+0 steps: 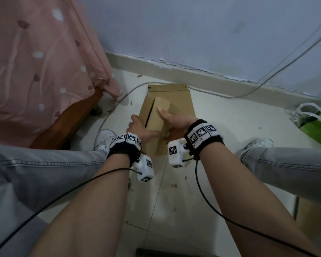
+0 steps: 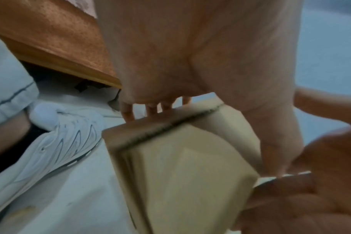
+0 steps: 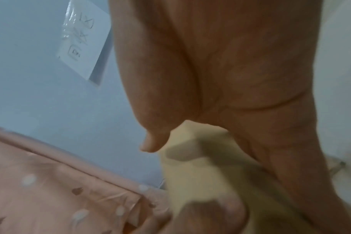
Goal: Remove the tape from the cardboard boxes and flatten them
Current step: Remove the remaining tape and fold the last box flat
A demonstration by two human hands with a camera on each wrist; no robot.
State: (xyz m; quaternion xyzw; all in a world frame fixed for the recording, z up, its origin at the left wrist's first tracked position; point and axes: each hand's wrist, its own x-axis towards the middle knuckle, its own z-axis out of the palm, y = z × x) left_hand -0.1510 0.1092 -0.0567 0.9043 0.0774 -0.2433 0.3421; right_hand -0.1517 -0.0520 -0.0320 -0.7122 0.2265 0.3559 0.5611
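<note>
A brown cardboard box [image 1: 156,119] is held up over the floor between my knees, with a slit between its top flaps. My left hand [image 1: 139,127] grips its left side; in the left wrist view the fingers [image 2: 128,114] hook over the far edge of the box [image 2: 180,166] and the thumb lies on the near face. My right hand [image 1: 171,117] grips the box's right upper side, thumb on top. The right wrist view is blurred and shows the thumb [image 3: 150,142] against the box [image 3: 200,174]. No tape can be made out.
A flattened cardboard piece [image 1: 176,93] lies on the tiled floor under the box, near the wall. A bed with a pink cloth [image 1: 35,62] and wooden frame [image 1: 72,117] stands left. A grey cable [image 1: 230,96] runs along the floor. A green plastic bag [image 1: 315,123] sits right.
</note>
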